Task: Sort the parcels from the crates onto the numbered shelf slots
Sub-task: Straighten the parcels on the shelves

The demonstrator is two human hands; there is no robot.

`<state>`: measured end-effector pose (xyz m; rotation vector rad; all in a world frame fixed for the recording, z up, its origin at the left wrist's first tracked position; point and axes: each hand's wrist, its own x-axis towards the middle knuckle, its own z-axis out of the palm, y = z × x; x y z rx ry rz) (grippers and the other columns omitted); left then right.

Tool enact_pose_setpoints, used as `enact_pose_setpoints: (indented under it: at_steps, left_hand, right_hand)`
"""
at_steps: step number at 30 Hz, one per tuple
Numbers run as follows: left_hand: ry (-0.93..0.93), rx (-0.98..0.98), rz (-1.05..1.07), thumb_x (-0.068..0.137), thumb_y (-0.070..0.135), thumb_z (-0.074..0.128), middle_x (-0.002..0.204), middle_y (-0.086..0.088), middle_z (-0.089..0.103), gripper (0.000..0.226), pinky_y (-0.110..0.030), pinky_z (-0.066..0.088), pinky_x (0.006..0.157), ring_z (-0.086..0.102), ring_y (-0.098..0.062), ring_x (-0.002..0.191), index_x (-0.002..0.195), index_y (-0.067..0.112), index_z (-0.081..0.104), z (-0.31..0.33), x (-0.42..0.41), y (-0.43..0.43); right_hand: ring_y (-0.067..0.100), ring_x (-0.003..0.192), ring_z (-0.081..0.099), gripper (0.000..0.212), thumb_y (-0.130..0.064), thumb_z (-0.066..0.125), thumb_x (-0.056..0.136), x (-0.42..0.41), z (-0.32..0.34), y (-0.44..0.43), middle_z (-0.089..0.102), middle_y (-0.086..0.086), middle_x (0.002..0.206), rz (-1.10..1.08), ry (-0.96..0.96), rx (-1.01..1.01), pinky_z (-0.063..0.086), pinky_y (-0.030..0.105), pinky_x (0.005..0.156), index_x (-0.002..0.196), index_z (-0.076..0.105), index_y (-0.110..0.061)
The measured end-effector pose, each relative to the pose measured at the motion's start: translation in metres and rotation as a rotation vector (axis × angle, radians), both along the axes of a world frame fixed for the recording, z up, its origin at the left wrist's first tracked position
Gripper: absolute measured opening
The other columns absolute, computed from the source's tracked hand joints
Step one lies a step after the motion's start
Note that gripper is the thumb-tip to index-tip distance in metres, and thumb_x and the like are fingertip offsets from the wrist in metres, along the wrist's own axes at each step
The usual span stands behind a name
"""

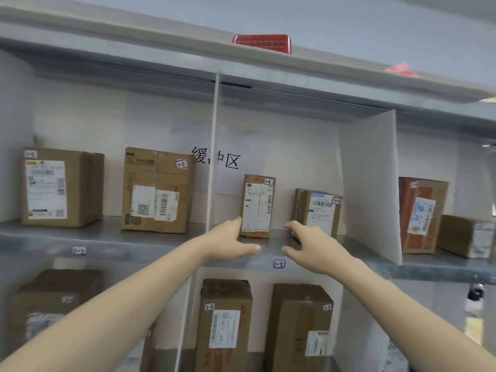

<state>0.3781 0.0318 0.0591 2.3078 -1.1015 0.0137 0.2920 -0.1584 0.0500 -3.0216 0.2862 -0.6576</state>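
A small upright cardboard parcel (258, 206) marked 1-3 stands in the shelf slot labelled 1-3 (279, 264). My left hand (230, 241) is open, its fingertips touching the parcel's lower left side, thumb stretched along the shelf edge. My right hand (308, 241) is open and holds nothing, just right of that parcel and in front of a second 1-3 parcel (320, 210).
White dividers (213, 146) (371, 183) bound the 1-3 slot. Two 1-2 boxes (60, 187) (157, 190) stand to the left, a reddish box (421, 213) to the right. Two 2-3 parcels (225, 326) (300, 328) stand below. A red basket (264, 42) sits on top.
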Motion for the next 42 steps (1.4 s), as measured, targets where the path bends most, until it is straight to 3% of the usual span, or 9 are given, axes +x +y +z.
enact_pose_setpoints:
  at_steps: [8,12,16,19,23,29,35,38,42]
  left_hand:
    - [0.015,-0.090,0.152,0.095,0.028,0.061,0.152,-0.010,0.035,0.069,-0.022,0.027,0.103,0.035,-0.025,0.140,0.151,0.011,0.025,0.011,0.027,-0.062]
    - [0.011,-0.075,0.138,0.082,0.038,0.068,0.145,-0.009,0.041,0.071,-0.032,0.034,0.110,0.043,-0.026,0.133,0.143,0.018,0.038,0.006,0.035,-0.081]
    - [0.004,-0.082,0.159,0.092,0.015,0.063,0.146,-0.006,0.040,0.061,-0.015,0.031,0.093,0.043,-0.019,0.129,0.145,0.017,0.033,-0.003,0.047,-0.088]
    - [0.011,-0.119,0.167,0.090,0.015,0.066,0.143,-0.003,0.044,0.067,-0.017,0.034,0.091,0.046,-0.014,0.122,0.146,0.019,0.029,-0.006,0.055,-0.092]
    - [0.008,-0.150,0.174,0.087,0.011,0.068,0.135,0.000,0.051,0.068,-0.020,0.038,0.095,0.049,-0.012,0.118,0.144,0.020,0.031,-0.007,0.062,-0.097]
    - [-0.025,-0.137,0.181,0.082,0.014,0.071,0.142,0.000,0.045,0.082,-0.035,0.040,0.106,0.046,-0.019,0.128,0.148,0.019,0.024,-0.013,0.066,-0.095]
    - [-0.027,-0.031,0.210,0.088,0.020,0.069,0.150,-0.006,0.035,0.086,-0.017,0.033,0.096,0.042,-0.020,0.132,0.152,0.015,0.012,-0.013,0.065,-0.092]
    - [-0.011,0.033,0.252,0.089,0.033,0.068,0.156,-0.011,0.028,0.101,-0.021,0.031,0.103,0.035,-0.023,0.139,0.153,0.003,-0.005,-0.011,0.061,-0.086]
    - [-0.032,0.111,0.258,0.090,0.036,0.065,0.154,-0.013,0.031,0.087,-0.026,0.031,0.107,0.034,-0.026,0.139,0.152,0.006,0.011,-0.008,0.048,-0.081]
  right_hand:
    - [0.033,0.130,0.046,0.075,-0.035,0.059,0.092,0.068,0.004,-0.049,0.047,0.015,0.144,0.189,0.007,0.024,0.042,0.040,0.102,0.153,0.017,-0.021]
    - [0.033,0.127,0.049,0.078,-0.034,0.061,0.091,0.091,0.000,-0.060,0.046,0.014,0.145,0.270,0.063,0.052,0.044,0.039,0.098,0.153,0.016,-0.023]
    - [0.031,0.132,0.045,0.082,-0.037,0.060,0.091,0.107,-0.004,-0.072,0.039,0.011,0.151,0.290,0.079,0.070,0.043,0.041,0.103,0.155,0.011,-0.023]
    - [0.029,0.134,0.043,0.084,-0.036,0.060,0.091,0.115,-0.004,-0.075,0.037,0.010,0.153,0.330,0.065,0.094,0.042,0.039,0.105,0.156,0.009,-0.020]
    - [0.028,0.135,0.041,0.082,-0.035,0.060,0.091,0.124,-0.006,-0.079,0.037,0.009,0.153,0.357,0.069,0.097,0.040,0.037,0.107,0.155,0.013,-0.017]
    - [0.027,0.134,0.043,0.079,-0.036,0.060,0.090,0.124,-0.008,-0.081,0.038,0.007,0.152,0.362,0.058,0.104,0.041,0.038,0.106,0.155,0.016,-0.020]
    - [0.027,0.134,0.043,0.070,-0.035,0.060,0.091,0.109,-0.005,-0.077,0.043,0.008,0.150,0.350,0.060,0.088,0.039,0.038,0.108,0.151,0.027,-0.020]
    - [0.026,0.135,0.043,0.065,-0.036,0.060,0.092,0.094,0.001,-0.075,0.045,0.008,0.148,0.334,0.039,0.076,0.038,0.035,0.108,0.149,0.034,-0.018]
    - [0.025,0.129,0.048,0.058,-0.038,0.059,0.092,0.067,0.008,-0.079,0.052,0.010,0.141,0.274,0.023,0.067,0.041,0.034,0.102,0.143,0.042,-0.015]
